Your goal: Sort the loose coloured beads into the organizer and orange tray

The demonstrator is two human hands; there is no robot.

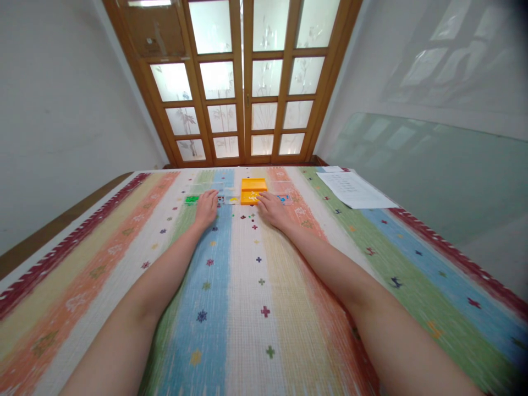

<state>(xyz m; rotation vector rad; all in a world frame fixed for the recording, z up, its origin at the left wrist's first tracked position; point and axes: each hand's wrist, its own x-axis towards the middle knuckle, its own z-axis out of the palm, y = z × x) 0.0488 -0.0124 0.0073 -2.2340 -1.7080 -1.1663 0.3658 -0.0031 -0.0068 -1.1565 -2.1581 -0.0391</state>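
An orange box with its lid raised stands at the far middle of the table, with small white pieces in its near half. My right hand is at the box's right side, fingertips bunched over its edge by the white pieces; anything between them is too small to make out. Clear small boxes flank the orange one: a box of green pieces on the left, a box of blue pieces on the right. My left hand lies between the green pieces and the orange box, fingers extended, partly covering a clear box with dark pieces.
Tiny loose dark and green bits lie in front of the orange box, among the printed motifs of the striped tablecloth. Paper sheets rest at the far right. Behind the table are wood-framed glass doors; a glass panel leans at right.
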